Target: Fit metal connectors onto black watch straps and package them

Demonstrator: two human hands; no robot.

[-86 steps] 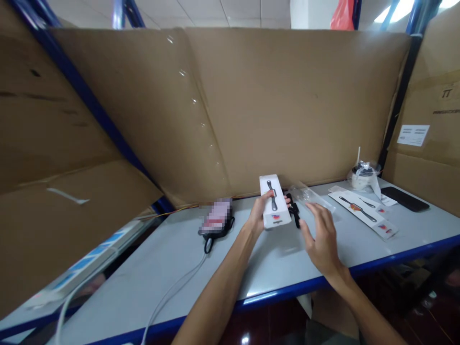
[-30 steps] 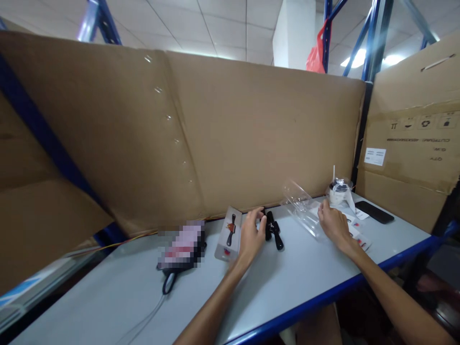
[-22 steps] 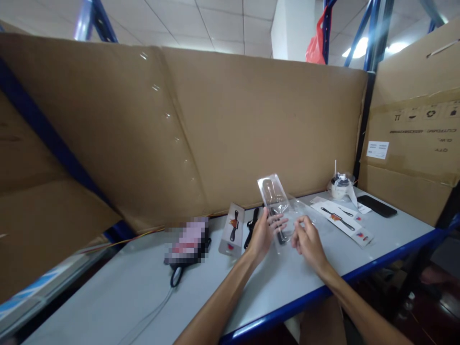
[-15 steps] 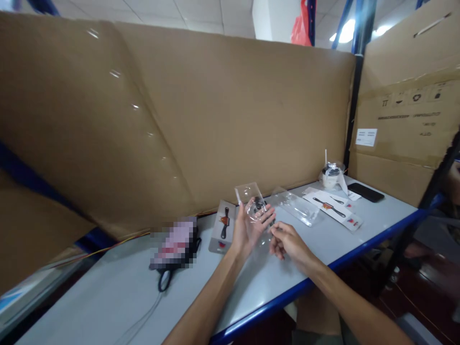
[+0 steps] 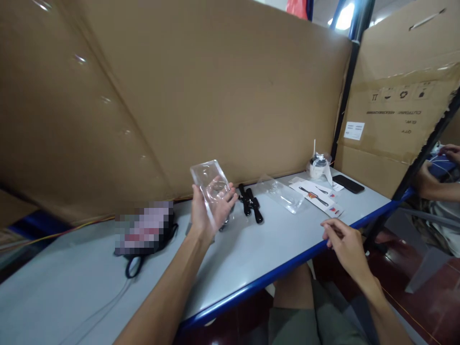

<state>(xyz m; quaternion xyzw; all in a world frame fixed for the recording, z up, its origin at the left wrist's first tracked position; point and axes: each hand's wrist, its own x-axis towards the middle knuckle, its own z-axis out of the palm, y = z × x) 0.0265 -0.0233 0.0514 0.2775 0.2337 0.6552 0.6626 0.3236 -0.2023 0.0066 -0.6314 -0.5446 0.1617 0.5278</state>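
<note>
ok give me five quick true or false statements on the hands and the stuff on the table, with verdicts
1. The left hand holds a clear plastic tray. True.
2. A black tool is in the right hand. False: the black tools lie on the table, and the right hand is apart from them.
3. A straw sticks up by the cup. True.
4. Both clear trays are in hand. False: the second tray lies on the table.
5. The flat black device lies right of the printed cards. True.
</note>
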